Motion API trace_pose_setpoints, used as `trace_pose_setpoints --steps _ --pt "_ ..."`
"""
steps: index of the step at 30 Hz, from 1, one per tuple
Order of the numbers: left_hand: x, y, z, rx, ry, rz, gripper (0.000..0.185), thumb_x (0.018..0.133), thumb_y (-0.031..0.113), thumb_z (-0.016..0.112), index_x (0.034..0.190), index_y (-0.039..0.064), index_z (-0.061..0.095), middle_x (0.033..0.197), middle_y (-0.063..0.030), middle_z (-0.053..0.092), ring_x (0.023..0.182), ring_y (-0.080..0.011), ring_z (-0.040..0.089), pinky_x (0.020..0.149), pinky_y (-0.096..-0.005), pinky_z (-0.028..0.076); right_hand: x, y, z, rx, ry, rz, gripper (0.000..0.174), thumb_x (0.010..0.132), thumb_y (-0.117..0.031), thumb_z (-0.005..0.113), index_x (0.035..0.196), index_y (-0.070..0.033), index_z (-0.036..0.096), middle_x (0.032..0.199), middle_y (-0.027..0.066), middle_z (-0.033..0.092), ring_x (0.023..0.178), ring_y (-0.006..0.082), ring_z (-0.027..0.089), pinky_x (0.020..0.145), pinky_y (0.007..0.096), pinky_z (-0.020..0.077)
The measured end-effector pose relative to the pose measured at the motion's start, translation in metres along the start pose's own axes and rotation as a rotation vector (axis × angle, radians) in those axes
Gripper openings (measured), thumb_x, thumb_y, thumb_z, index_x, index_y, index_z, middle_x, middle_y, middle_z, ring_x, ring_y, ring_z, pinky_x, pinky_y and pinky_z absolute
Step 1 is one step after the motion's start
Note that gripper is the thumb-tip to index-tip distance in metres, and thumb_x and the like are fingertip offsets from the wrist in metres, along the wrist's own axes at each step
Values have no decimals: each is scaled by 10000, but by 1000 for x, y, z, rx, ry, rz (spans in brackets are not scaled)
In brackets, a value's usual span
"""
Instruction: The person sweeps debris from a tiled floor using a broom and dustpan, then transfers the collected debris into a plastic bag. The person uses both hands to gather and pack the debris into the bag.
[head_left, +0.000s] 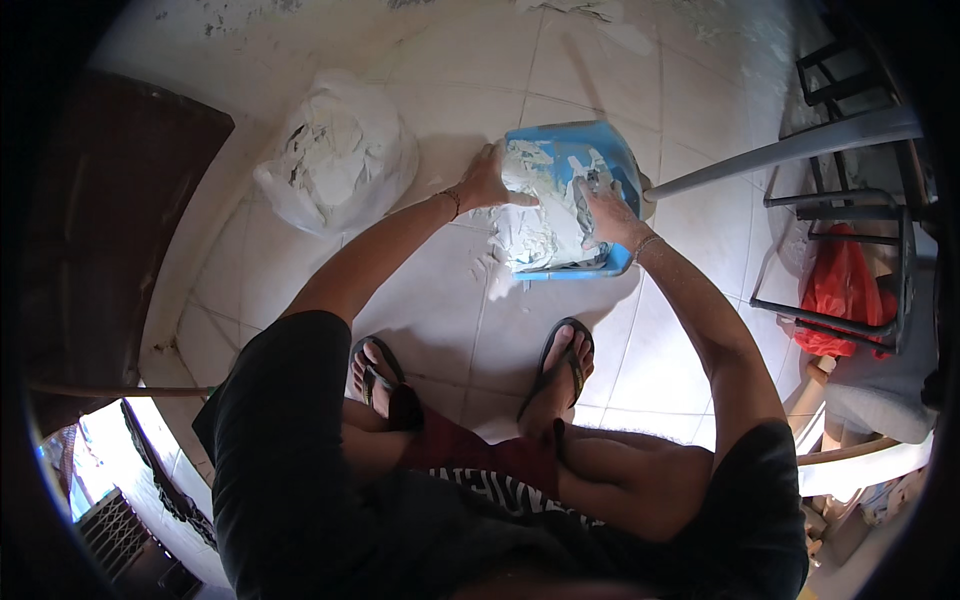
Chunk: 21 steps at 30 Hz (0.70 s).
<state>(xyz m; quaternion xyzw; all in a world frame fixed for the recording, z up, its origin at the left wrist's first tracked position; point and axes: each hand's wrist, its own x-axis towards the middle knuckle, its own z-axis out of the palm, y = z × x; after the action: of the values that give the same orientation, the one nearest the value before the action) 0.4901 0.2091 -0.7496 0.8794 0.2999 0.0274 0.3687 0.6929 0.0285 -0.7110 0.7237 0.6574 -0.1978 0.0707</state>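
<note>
A blue plastic dustpan (566, 133) lies on the tiled floor before me, heaped with white flaky debris (534, 232) like scraped paint or plaster. My left hand (486, 182) rests at the heap's left edge, fingers spread, thumb pointing over the debris. Over the right part of the pan is my right hand (609, 210), its fingers curved on a greyish clump; whether it grips the clump cannot be told. Left of the dustpan stands a translucent plastic bag (405, 154), open at the top and filled with similar white pieces.
A grey pole (780, 154) runs from the dustpan's right side towards black metal frames (847, 199) at the right. A red plastic bag (840, 292) lies by them. Dark wooden furniture (127, 225) stands at the left. Loose flakes lie on the tiles near my sandalled feet.
</note>
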Motion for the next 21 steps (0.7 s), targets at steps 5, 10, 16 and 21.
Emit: trace_pose_setpoints --steps 5,10,16,21 --pt "-27 4 16 21 -146 164 1365 453 418 937 1451 -63 139 1359 -337 336 1302 -435 334 1080 -446 331 3 -4 16 94 42 -39 1230 368 -254 950 1378 -1 293 1313 336 374 1258 470 376 1072 499 320" --pt "-38 16 26 124 -125 259 1313 400 315 952 1427 -40 215 1318 -310 350 1244 -443 380 1057 -464 357 6 -15 17 200 16 18 1151 377 -208 947 1331 -11 333 1252 298 415 1197 449 419 1025 477 378" --pt "-35 36 26 216 -215 171 1147 370 283 953 1310 -24 371 1259 -282 389 1186 -444 433 1016 -479 391 -10 -32 9 114 133 -29 1085 402 -150 926 1324 -10 372 1285 255 415 1206 418 418 1032 455 388" --pt "-40 46 26 251 -254 126 1065 395 263 939 1285 -15 424 1269 -241 398 1167 -433 436 992 -475 404 -12 -31 5 85 252 -144 1070 393 -148 919 1324 -32 404 1333 196 411 1261 392 394 1050 441 385"
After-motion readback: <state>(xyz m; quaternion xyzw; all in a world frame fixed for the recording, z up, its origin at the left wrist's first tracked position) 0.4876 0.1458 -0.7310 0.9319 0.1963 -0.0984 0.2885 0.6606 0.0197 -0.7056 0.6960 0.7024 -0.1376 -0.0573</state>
